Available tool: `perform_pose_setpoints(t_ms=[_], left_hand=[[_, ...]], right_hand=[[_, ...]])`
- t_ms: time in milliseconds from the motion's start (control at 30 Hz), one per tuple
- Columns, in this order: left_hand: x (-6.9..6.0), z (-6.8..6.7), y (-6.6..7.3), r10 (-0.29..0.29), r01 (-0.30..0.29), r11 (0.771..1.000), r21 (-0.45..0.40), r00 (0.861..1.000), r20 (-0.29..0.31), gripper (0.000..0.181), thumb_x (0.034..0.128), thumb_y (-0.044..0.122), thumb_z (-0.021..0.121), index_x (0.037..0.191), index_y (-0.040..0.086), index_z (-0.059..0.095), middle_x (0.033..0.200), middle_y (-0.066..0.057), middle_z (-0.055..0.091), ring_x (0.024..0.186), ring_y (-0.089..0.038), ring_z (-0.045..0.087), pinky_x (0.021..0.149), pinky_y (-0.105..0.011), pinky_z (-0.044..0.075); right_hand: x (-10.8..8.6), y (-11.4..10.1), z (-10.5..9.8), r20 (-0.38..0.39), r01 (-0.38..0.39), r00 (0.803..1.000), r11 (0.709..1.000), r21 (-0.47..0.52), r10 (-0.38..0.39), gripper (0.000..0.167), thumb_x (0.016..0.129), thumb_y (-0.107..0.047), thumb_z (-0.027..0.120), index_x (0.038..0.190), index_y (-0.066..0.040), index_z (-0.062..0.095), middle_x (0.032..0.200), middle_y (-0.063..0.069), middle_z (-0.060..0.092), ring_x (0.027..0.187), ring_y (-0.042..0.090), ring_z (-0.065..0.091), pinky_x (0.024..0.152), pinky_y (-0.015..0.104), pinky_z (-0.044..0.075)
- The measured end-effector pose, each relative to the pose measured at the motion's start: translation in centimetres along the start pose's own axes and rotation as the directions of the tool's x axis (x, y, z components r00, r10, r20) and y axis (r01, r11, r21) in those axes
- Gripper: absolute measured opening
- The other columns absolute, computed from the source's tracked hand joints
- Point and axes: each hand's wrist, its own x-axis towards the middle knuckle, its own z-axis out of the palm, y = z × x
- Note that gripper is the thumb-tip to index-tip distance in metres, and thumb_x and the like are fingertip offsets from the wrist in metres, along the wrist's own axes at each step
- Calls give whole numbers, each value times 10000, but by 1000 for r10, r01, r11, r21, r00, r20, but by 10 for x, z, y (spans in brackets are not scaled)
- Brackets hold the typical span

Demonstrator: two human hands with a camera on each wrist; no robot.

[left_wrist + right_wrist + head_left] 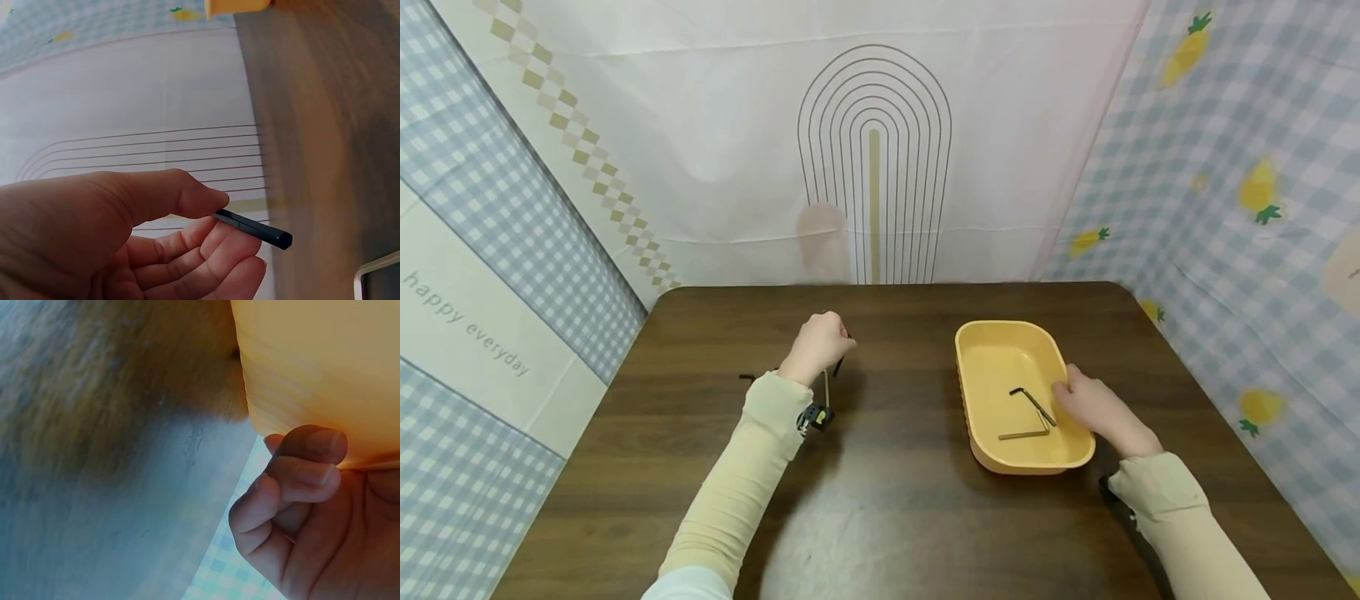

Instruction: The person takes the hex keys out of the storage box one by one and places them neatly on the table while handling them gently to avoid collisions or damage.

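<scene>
Between thumb and fingers, my left hand (817, 343) pinches a black hex key (256, 230), whose six-sided end sticks out in the left wrist view. Most of that key is hidden by the hand. Under the left wrist a brass-coloured hex key (827, 388) lies on the table, and the short end of another dark key (747, 377) shows beside the sleeve. My right hand (1101, 408) grips the right rim of a yellow plastic basket (1000, 367), thumb inside and fingers curled outside. Inside the basket lie a black hex key (1034, 405) and a brass one (1022, 435), crossing.
The dark wooden table (880, 517) ends at a white cloth backdrop (722, 133) behind. Checked cloth (1225, 275) hangs along the right side, and more hangs at the left. A small black device (817, 415) sits at the left wrist.
</scene>
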Motion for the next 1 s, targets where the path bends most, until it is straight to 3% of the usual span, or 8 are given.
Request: perform_pose_setpoints(t_ms=[467, 733, 1000], left_hand=[[-3, 26, -5, -37, 38, 999, -28, 999, 35, 501, 913, 138, 648, 495, 166, 374, 458, 65, 285, 427, -91, 236, 481, -276, 283], [-5, 36, -11, -74, 81, 992, -93, 995, 67, 469, 934, 144, 642, 493, 141, 482, 424, 16, 457, 382, -142, 458, 505, -295, 449], [-5, 44, -13, -112, 119, 984, -136, 992, 57, 402, 908, 119, 664, 528, 108, 533, 482, -55, 563, 422, -181, 542, 518, -309, 481]], right_hand=[[0, -1, 1, -3, -10, 1000, 1000, -16, 10, 624, 1088, -290, 272, 1478, 181, 149, 761, 145, 546, 563, 216, 578, 549, 368, 452], [2, 1, 2, -6, -1, 1000, 1000, 11, 1, 597, 1092, -300, 270, 1462, 160, 183, 737, 141, 536, 540, 225, 571, 522, 379, 449], [2, 2, 2, -10, 0, 1000, 1000, 0, 0, 586, 1087, -294, 271, 1444, 167, 205, 763, 146, 535, 560, 221, 575, 539, 372, 456]])
